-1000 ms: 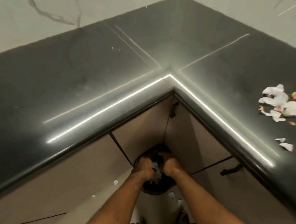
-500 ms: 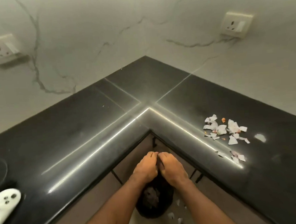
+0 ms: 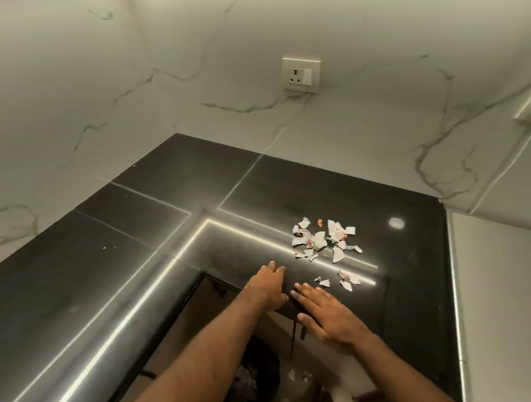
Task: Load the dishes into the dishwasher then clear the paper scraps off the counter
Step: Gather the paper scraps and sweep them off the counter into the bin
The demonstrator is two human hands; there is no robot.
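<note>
Paper scraps (image 3: 322, 242): lying piled on the black counter (image 3: 154, 232), right of the corner, some strays nearer.
Left hand (image 3: 268, 286): reaching over the near edge, fingers straight, together, empty.
Right hand (image 3: 325, 313): lying flat beside it, fingers slightly apart, empty.

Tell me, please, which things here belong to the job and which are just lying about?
Job: scraps; counter; bin below; left hand and right hand, both at the counter's edge.
Just there: socket; wall; cupboard doors.
</note>
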